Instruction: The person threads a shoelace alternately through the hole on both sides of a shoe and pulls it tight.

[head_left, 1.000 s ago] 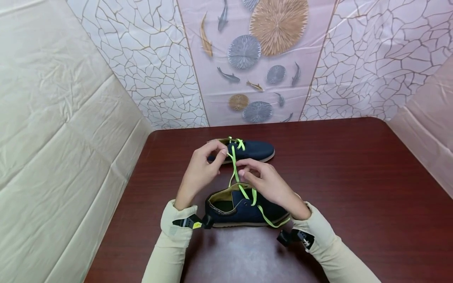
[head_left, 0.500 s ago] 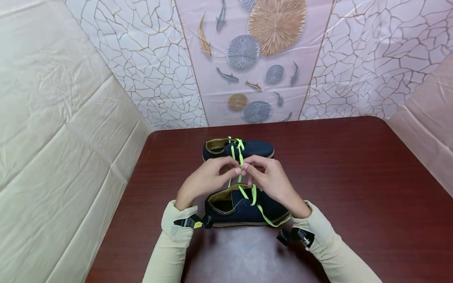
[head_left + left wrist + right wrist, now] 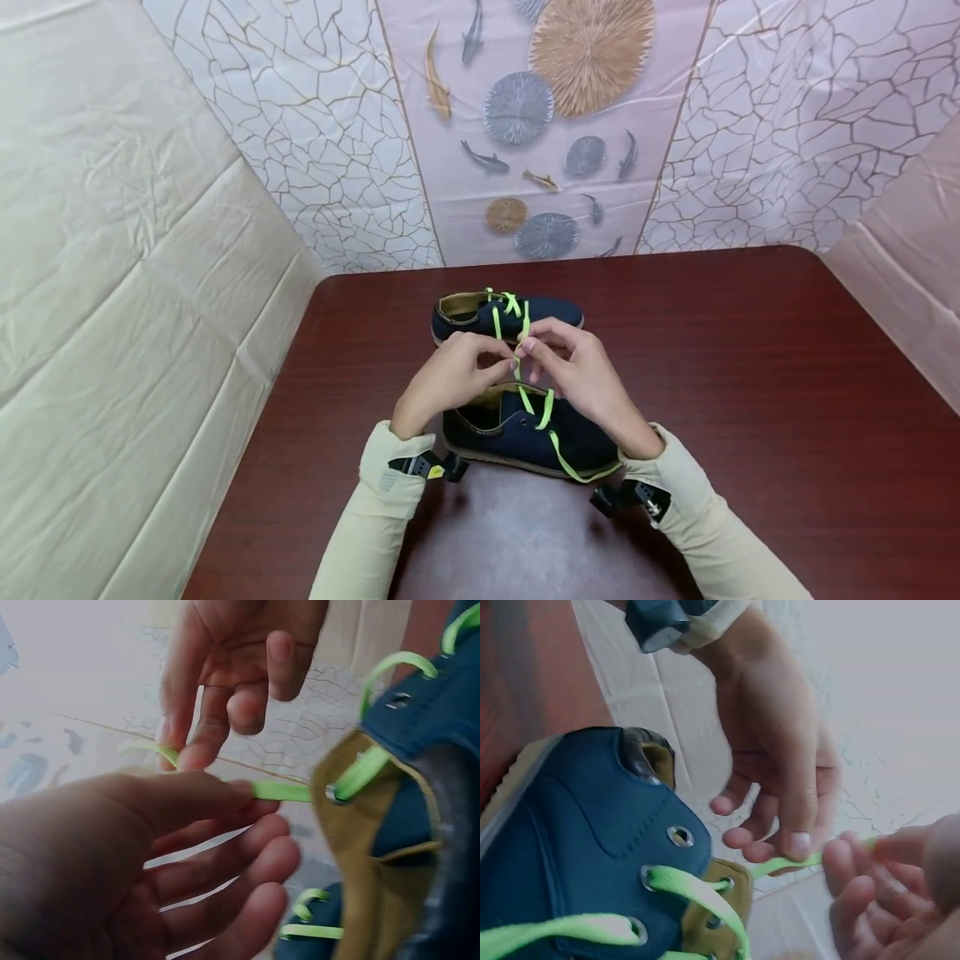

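Observation:
A navy lace-up shoe [image 3: 487, 443] with a tan lining lies nearest me, its toe to the right. From its far-side eyelet rises a neon yellow-green shoelace [image 3: 281, 790], drawn taut. My left hand [image 3: 453, 379] pinches this lace between thumb and forefinger above the shoe's opening. Just beyond, closer to the lace's end, my right hand [image 3: 581, 371] pinches it with thumb and forefinger. The other fingers of both hands are loosely bent. In the right wrist view, the top near-side eyelet [image 3: 680, 837] has no lace through it, and the other lace end hangs over the shoe's side.
A matching navy shoe [image 3: 555, 311] with a tied yellow-green lace stands behind, toe to the right. Both stand on a dark red-brown wooden table [image 3: 735, 375]. A patterned cloth backdrop [image 3: 517, 192] hangs at the table's far edge.
My left hand has come down and right along the lace, and my right hand has taken hold of the lace's upper part. The near shoe has shifted slightly right and tilted, its heel higher.

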Demonstrator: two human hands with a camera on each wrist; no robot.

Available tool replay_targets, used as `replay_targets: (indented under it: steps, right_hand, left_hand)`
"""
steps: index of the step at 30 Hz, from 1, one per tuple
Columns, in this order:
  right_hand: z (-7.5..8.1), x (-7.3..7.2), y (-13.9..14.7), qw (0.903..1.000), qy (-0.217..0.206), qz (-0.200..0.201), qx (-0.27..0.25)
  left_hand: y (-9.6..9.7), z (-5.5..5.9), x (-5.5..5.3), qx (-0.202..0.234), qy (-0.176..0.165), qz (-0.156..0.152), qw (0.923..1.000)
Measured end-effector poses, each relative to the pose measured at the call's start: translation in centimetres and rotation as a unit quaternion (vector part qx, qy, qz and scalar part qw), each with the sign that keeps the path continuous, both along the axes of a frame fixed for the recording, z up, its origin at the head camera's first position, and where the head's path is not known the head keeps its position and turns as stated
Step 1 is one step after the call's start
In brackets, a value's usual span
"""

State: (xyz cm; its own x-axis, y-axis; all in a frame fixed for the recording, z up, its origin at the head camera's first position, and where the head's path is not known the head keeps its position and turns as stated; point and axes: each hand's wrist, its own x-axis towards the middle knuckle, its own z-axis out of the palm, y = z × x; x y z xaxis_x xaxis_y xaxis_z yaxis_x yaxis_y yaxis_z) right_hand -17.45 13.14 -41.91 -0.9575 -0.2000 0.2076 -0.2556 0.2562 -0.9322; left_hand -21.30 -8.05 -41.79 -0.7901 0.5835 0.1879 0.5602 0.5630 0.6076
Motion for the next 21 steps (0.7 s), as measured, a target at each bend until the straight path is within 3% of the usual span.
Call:
replay_targets:
  steps: [3, 6, 11, 16, 21]
  right_hand:
    - [0.1, 0.1, 0.7, 0.9986, -0.022, -0.007, 0.047]
    - [-0.6, 0.9, 1.4, 0.9939, -0.029, -0.019, 0.104]
    - [-2.8, 3.6, 2.7, 0.9777, 0.014, -0.021, 0.209]
    - [-4.2, 6.8, 2.6, 0.9556, 0.036, -0.035, 0.29]
    - [-5.3, 8.7, 1.8, 0.923, 0.091, -0.084, 0.364]
  left_hand:
    - [0.3, -0.9, -0.4, 0.026, -0.014, 0.038, 0.9988]
    - [0.1, -2.1, -0.5, 0.048, -0.035, 0.096, 0.9936]
    - [-0.5, -3.5, 0.2, 0.035, -0.062, 0.181, 0.981]
    - [-0.7, -4.2, 1.0, 0.011, -0.064, 0.215, 0.9745]
    - [-0.1, -4.7, 1.6, 0.036, -0.054, 0.224, 0.9723]
